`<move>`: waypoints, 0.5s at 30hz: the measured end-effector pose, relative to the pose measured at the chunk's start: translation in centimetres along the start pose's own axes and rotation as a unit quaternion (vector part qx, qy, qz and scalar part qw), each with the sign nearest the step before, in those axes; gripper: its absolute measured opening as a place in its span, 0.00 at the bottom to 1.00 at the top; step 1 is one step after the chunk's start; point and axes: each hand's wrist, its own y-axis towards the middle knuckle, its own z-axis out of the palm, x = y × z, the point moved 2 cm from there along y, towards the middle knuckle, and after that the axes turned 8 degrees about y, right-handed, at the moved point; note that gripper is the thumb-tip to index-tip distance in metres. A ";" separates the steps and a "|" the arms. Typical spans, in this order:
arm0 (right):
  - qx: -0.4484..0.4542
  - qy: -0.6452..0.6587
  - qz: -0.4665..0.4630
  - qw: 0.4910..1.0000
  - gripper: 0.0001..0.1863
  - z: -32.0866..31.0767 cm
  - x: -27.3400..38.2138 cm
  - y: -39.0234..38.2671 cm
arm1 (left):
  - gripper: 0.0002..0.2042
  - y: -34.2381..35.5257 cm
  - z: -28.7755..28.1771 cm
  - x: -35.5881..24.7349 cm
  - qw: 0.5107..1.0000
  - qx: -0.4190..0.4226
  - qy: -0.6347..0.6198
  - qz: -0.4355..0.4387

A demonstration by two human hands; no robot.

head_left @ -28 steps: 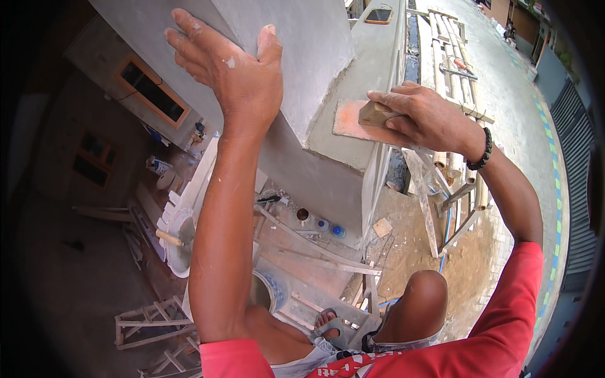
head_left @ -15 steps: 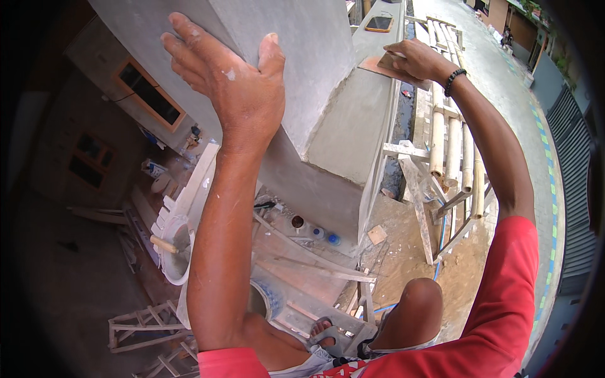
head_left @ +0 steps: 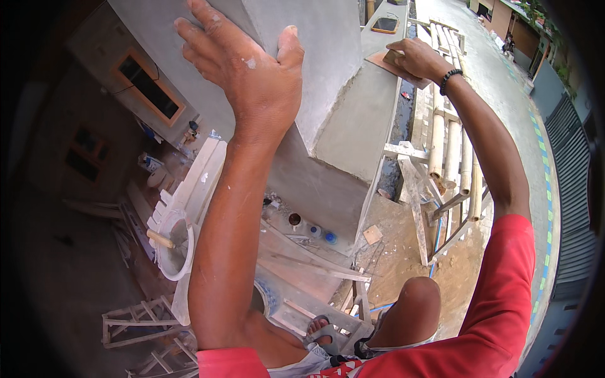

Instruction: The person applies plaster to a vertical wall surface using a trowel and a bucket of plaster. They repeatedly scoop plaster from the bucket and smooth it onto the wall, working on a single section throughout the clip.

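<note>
My left hand (head_left: pixel 252 79) rests against the grey plastered column (head_left: pixel 321 57), fingers stretched out and thumb apart, holding nothing. Over the rough-edged top of the grey ledge (head_left: pixel 353 129), my right hand (head_left: pixel 417 60) grips a flat plastering float (head_left: pixel 392 68) by its handle. The float's reddish-brown board lies at the ledge's outer edge, partly hidden by my fingers. A phone (head_left: pixel 385 24) lies face up on the ledge, just beyond the float.
Bamboo poles (head_left: pixel 452 148) on a wooden trestle run along the right, beside a narrow drain (head_left: pixel 404 120). At lower left stands a bucket (head_left: pixel 179 261) with a wooden handle sticking out. Far below lie a cup (head_left: pixel 294 219) and a blue-capped bottle (head_left: pixel 330 237).
The view has shifted a little, so the column, ledge and left hand appear farther right. My left hand also appears slightly higher. The right hand keeps its grip on the float.
</note>
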 end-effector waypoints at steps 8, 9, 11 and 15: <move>-0.203 0.249 0.153 0.935 0.23 -2.3 -4.2 -2.4 | 0.51 -0.3 0.7 -0.2 1.000 0.014 -0.013 -0.011; -0.189 0.360 0.180 0.896 0.23 -1.9 -3.4 -4.3 | 0.51 -0.1 0.6 0.0 1.000 0.013 -0.013 -0.009; -0.172 0.521 0.206 0.810 0.25 -1.1 -1.7 -8.8 | 0.51 -0.1 0.3 -0.1 0.999 0.021 -0.017 -0.022; -0.192 0.582 0.222 0.758 0.26 3.3 1.4 -14.2 | 0.50 0.0 0.2 -0.3 0.999 0.032 -0.014 -0.029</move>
